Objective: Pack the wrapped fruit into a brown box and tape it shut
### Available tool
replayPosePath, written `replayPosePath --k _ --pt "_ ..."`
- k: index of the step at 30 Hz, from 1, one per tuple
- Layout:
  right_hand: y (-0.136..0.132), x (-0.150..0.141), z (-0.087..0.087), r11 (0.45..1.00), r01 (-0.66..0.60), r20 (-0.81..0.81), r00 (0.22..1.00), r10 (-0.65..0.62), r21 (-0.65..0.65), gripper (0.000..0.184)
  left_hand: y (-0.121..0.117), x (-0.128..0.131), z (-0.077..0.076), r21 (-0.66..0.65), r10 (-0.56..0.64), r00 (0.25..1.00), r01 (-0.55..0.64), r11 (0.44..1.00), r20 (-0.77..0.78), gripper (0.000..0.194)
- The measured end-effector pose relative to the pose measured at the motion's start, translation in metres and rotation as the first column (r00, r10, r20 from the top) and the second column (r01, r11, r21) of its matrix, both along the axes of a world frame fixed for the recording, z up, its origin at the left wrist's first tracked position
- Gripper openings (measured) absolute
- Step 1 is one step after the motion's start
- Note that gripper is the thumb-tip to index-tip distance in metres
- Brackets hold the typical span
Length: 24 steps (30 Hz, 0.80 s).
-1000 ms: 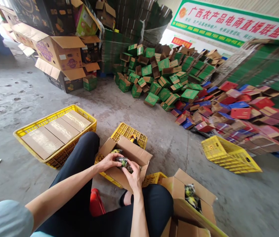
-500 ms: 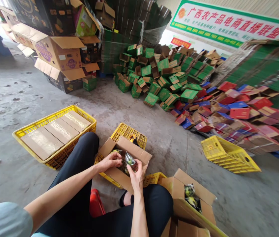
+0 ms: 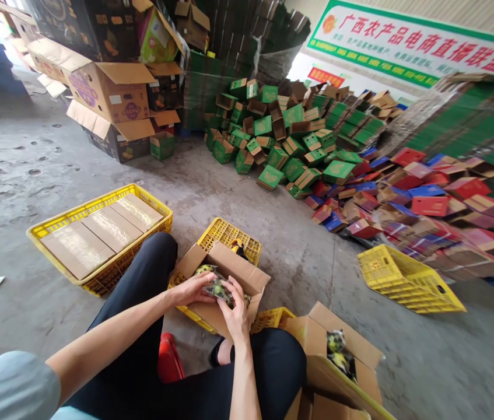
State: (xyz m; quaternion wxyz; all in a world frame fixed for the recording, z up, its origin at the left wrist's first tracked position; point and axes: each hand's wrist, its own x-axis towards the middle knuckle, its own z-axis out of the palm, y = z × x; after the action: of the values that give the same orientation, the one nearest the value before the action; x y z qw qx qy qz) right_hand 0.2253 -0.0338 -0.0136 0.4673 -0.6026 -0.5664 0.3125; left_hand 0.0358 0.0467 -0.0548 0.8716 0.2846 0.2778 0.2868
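An open cardboard box stands in front of me on a yellow crate. Over its opening, my left hand and my right hand hold a clear plastic bag of green fruit from its two sides. The fingers curl round the bag, and their tips are partly hidden. Behind my left fingers another bagged green fruit shows inside the box. The rest of the box's contents is mostly covered by my hands.
A yellow crate with taped cartons stands at left. At lower right is an open box holding bagged fruit. An upturned yellow crate lies farther right, before heaps of green boxes and red boxes.
The bag, earlier upright in my right hand, now lies flatter between both hands. My left hand has come onto it, and my right hand has turned over its near side.
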Motion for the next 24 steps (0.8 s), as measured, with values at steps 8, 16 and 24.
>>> replayPosePath --k 8,16,24 --pt "0.005 0.014 -0.028 0.987 0.141 -0.082 0.986 -0.148 -0.083 0.064 -0.002 0.0 -0.006 0.171 0.067 0.996 -0.076 0.982 0.056 0.061" --pt "0.007 0.012 -0.024 0.943 0.181 -0.216 0.945 -0.246 -0.28 0.078 -0.003 0.002 -0.008 0.253 0.04 0.996 -0.06 0.966 0.084 0.094" --pt "0.005 0.008 -0.013 0.962 0.104 -0.277 0.945 -0.175 -0.253 0.057 -0.003 0.0 -0.009 0.331 -0.052 0.995 0.023 0.943 0.08 0.099"
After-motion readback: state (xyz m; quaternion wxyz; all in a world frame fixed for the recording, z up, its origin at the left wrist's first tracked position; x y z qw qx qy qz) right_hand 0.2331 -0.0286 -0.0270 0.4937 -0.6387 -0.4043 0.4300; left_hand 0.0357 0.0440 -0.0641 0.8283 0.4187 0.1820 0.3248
